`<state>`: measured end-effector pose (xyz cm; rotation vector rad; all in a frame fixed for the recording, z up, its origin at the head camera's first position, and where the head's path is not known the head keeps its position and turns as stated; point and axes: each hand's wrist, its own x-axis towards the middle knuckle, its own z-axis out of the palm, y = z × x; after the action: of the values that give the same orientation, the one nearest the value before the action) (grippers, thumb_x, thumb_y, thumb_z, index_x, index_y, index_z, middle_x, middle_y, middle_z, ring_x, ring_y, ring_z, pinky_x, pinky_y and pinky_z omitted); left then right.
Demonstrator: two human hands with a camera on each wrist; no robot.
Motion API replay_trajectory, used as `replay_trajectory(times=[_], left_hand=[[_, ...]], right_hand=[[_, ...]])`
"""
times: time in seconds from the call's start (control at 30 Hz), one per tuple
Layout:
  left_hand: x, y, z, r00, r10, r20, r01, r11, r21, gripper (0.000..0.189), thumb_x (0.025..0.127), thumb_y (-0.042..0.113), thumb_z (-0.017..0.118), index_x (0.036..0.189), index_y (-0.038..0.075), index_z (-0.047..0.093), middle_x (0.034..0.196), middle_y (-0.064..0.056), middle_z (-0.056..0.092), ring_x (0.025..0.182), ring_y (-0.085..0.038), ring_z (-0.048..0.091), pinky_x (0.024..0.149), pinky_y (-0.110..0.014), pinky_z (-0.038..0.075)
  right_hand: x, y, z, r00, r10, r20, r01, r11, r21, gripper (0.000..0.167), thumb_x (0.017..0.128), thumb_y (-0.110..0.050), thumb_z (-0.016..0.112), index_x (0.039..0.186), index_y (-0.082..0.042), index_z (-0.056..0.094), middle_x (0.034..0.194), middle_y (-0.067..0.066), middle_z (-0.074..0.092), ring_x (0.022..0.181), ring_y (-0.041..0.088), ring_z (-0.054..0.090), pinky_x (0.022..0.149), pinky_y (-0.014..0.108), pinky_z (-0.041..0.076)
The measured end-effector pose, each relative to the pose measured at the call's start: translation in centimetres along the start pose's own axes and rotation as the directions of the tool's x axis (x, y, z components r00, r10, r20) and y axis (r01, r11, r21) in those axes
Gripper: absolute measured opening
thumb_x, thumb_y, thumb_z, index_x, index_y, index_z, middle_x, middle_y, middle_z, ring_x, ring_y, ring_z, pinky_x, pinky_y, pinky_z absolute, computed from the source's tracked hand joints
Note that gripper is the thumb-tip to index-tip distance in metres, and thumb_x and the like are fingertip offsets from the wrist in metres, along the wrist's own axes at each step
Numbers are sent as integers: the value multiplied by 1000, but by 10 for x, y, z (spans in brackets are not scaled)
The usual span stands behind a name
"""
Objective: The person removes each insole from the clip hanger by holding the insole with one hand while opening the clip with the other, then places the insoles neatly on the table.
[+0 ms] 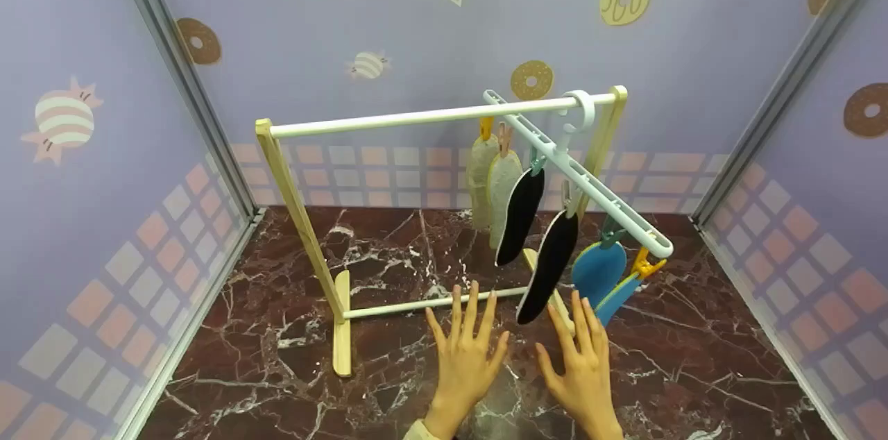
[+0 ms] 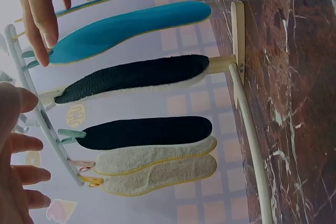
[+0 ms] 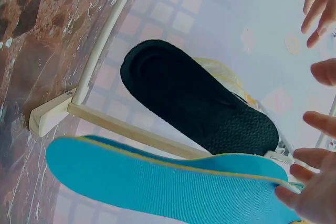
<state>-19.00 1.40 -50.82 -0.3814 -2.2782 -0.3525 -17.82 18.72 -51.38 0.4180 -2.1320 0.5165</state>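
My left hand hovers with its fingers spread in front of the rack and holds nothing. To its right, my right hand is likewise spread, its fingertips close by the blue insoles; whether they touch cannot be told. A white clip hanger hooks over the rack's top bar. From its clips hang two pale fleecy insoles, two black insoles with white edges, and two blue ones with yellow edges. In the right wrist view a blue insole overlaps part of a black insole.
The wooden rack stands on feet joined by a low crossbar. Beneath it lies a dark red marbled table. Patterned lilac panels enclose the back and sides, with metal posts at the corners.
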Motion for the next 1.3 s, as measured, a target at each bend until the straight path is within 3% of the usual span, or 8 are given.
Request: replay_trajectory(times=[0.2, 0.43, 0.67, 0.87, 0.97, 1.1, 1.2, 1.3], left_hand=[[3, 7, 1, 998, 19, -53, -21, 999, -40, 57, 80, 39, 59, 130, 14, 46, 138, -13, 41, 126, -37, 36, 106, -56, -12], [6, 17, 0, 997, 49, -63, -53, 997, -62, 55, 84, 41, 52, 132, 15, 44, 137, -12, 42, 129, -34, 34, 106, -55, -11], [5, 26, 3, 995, 72, -70, -76, 995, -65, 59, 79, 40, 58, 130, 15, 46, 135, -12, 45, 124, -35, 40, 107, -54, -11], [7, 31, 3, 992, 89, -87, -95, 993, -69, 57, 79, 40, 59, 128, 12, 49, 135, -13, 44, 126, -35, 38, 108, -52, -11], [7, 34, 4, 990, 92, -104, -101, 991, -82, 57, 77, 38, 61, 126, 12, 50, 133, -13, 47, 124, -35, 40, 109, -51, -7], [9, 37, 5, 991, 84, -102, -96, 989, -115, 50, 84, 39, 54, 126, 12, 50, 129, -11, 51, 119, -33, 47, 104, -57, 18], [9, 39, 6, 995, 63, -73, -74, 982, -174, 46, 88, 37, 50, 126, 12, 50, 127, -10, 53, 115, -29, 51, 93, -57, 31], [9, 40, 9, 999, 28, -43, -38, 968, -247, 45, 86, 33, 55, 125, 10, 51, 125, -9, 55, 112, -26, 53, 91, -55, 35]], right_hand=[[4, -1, -2, 995, -49, -91, 56, 996, 70, 46, 86, -34, 50, 123, -6, 54, 136, 22, 39, 130, 32, 31, 111, 30, 16], [4, 0, -4, 990, -56, -128, 71, 991, 111, 46, 88, -32, 49, 121, 0, 53, 134, 24, 40, 127, 34, 32, 111, 30, 18], [4, 0, -6, 984, -61, -165, 82, 989, 124, 45, 89, -31, 49, 120, 1, 53, 132, 26, 41, 119, 39, 36, 110, 29, 19], [5, 2, -7, 976, -59, -212, 89, 986, 139, 44, 88, -30, 49, 117, 3, 54, 128, 28, 42, 117, 39, 36, 108, 29, 20], [7, 3, -8, 966, -62, -249, 106, 980, 167, 43, 88, -29, 50, 114, 6, 55, 126, 30, 43, 116, 36, 36, 105, 26, 25], [14, 5, -8, 934, -43, -355, 133, 964, 232, 40, 88, -24, 52, 108, 10, 55, 120, 34, 43, 111, 34, 42, 98, 20, 35], [21, 6, -10, 909, 19, -416, 111, 952, 286, 39, 86, -20, 54, 105, 14, 54, 118, 36, 42, 105, 33, 47, 90, 18, 43], [26, 10, -14, 900, 95, -425, 74, 928, 364, 36, 83, -9, 56, 107, 16, 51, 120, 37, 39, 103, 28, 51, 80, 14, 48]])
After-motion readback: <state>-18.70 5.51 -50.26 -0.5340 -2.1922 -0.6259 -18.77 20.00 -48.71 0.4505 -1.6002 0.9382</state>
